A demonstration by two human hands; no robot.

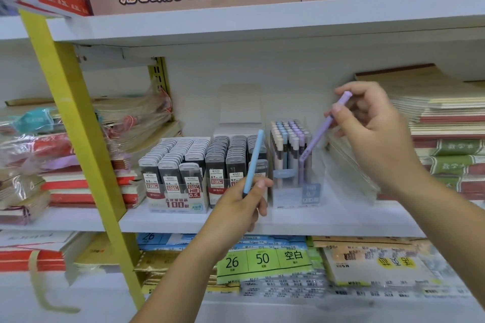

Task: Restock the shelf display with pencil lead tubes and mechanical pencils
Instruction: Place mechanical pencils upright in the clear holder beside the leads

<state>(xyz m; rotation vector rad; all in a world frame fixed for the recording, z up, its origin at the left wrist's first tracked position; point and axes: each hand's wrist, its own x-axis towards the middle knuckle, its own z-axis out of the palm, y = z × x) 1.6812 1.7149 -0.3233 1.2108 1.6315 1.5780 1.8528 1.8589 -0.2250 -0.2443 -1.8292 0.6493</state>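
From the head camera, the person is standing at a white shelf (183, 220) and working on a clear plastic pencil box (311, 195) that is sitting just beside two cardboard trays of lead tubes (170, 162).

The right hand (372, 123) is pinching a lilac mechanical pencil (319, 136) near its cap end between thumb and fingertips, tilting it so the lower end is pointing into the box's front right corner, probably to slide it into a free slot among the pencils already standing upright there.

The left hand (241, 199) is gripping a pale blue mechanical pencil (253, 162) low on its barrel, fingers curled round it, and is holding it nearly upright in front of the trays, likely as the next one to go in.

The pencils are looking slim, smooth and matte in pastel tones. The lead tubes are flat, grey-capped, translucent cases packed in tight rows, and both trays are appearing full. Stacks of soft-covered notebooks (446, 123) are lying to the right of the box.
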